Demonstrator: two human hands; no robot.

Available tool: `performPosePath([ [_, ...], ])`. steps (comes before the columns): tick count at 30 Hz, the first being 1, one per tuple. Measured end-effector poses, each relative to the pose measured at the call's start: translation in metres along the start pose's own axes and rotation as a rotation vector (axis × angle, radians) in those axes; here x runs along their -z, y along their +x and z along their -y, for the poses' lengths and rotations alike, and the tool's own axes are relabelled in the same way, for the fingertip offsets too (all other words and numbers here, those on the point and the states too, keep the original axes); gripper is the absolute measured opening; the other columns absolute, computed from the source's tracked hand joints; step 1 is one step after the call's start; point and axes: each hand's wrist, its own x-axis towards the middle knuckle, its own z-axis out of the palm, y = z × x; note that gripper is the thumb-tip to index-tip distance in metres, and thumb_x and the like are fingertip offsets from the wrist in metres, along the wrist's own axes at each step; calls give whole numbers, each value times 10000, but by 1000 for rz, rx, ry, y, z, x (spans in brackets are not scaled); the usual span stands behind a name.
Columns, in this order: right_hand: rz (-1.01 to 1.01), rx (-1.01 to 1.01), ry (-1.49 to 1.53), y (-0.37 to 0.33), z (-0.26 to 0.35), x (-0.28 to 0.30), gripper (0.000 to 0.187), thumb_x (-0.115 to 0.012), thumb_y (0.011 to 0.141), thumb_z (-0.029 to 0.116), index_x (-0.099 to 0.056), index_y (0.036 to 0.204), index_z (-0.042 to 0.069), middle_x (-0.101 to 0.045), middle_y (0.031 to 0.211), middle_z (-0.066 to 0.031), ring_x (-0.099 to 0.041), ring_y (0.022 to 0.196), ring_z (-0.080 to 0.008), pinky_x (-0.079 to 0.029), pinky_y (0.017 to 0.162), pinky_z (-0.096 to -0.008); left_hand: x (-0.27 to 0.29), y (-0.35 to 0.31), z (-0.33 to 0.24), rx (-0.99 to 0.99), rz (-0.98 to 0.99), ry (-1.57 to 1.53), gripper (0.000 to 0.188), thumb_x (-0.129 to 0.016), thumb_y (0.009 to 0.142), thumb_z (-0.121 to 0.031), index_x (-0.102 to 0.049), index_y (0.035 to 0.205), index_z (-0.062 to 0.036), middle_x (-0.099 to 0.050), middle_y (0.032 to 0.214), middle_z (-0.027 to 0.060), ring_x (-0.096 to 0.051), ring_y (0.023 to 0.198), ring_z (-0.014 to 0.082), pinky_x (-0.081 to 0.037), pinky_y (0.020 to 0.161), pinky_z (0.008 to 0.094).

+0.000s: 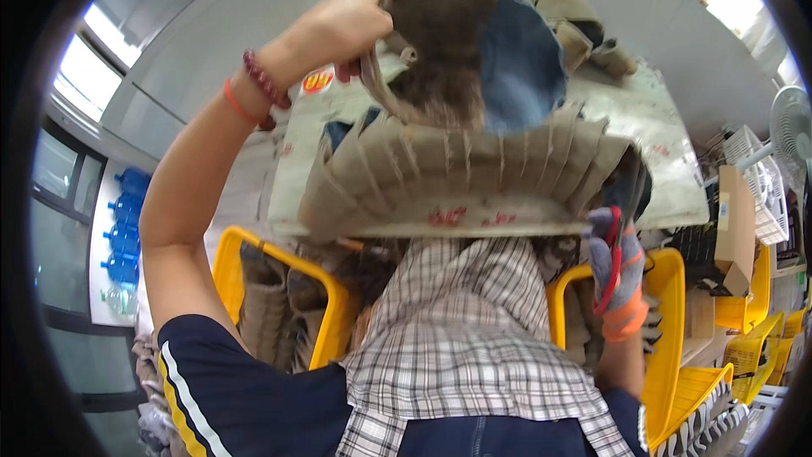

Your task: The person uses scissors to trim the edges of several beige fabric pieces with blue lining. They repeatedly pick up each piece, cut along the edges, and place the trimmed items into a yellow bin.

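Note:
My left hand (351,21), raised over the table, grips the edge of a curved fabric piece (444,51). The piece has a brown, fuzzy-looking surface, a blue denim-like part and a beige rim; it is slightly blurred. Below it, a long row of overlapping beige fabric pieces (474,173) lies along the near side of the table. At the row's right end is my right hand (617,267), in a grey and orange glove, closed around red-handled scissors (607,288). The scissors' blades cannot be made out.
The pale worktable (677,186) carries more beige pieces (584,25) at its far side. Yellow crates stand left (338,313) and right (668,305) of my lap, with fabric pieces inside. A cardboard box (734,224), white basket (761,182) and fan (789,118) are farther right.

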Motion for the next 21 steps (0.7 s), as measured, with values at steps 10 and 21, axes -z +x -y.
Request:
performPosePath([
  [10,670,162,-1178,-16,-42,-75,310,-684,751,272,-628,991,84,-655,889,-117,-625,864,-269,-485,769,-358,-131,-177,55,322,553,-324,615,-400,772,7,-278,1374,-16,-616,781,132,-565,442,171,-481,409,290],
  [21,859,118,-1175,-32,-88,-86,298,-655,786,303,-634,983,81,-648,923,-122,-610,900,-283,-480,797,-366,-184,-204,85,175,438,-301,625,-419,780,-26,-261,1385,1,-629,861,188,-574,443,184,-520,498,311],
])
